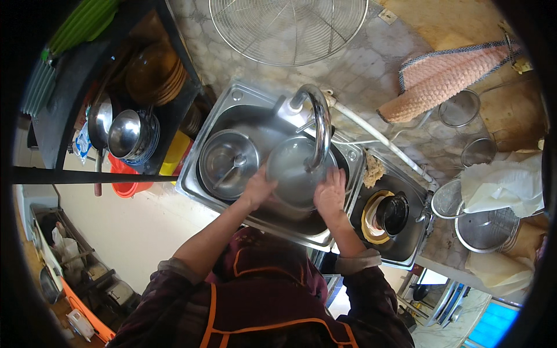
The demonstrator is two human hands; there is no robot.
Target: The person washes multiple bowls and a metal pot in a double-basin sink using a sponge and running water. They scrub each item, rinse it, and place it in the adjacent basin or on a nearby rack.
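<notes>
A round metal basin (291,182) with cloudy water is between my hands, in the larger steel sink (200,130) below the curved chrome faucet (321,126). My left hand (260,188) grips its left side, with the fingers partly hidden. My right hand (330,191) lies against its right rim, palm inward and fingers extended. To the left, a second metal basin (213,150) stands in the sink with a metal spoon (230,171) in it. Whether water runs from the spout is hard to tell.
At the right, a smaller sink (415,217) holds a black pot (393,214) and a yellow-rimmed dish (370,237). A shelf (69,104) with bowls stands left. Mesh strainers (485,230), a pink towel (439,80) and a large round wire rack (289,32) are around the sinks.
</notes>
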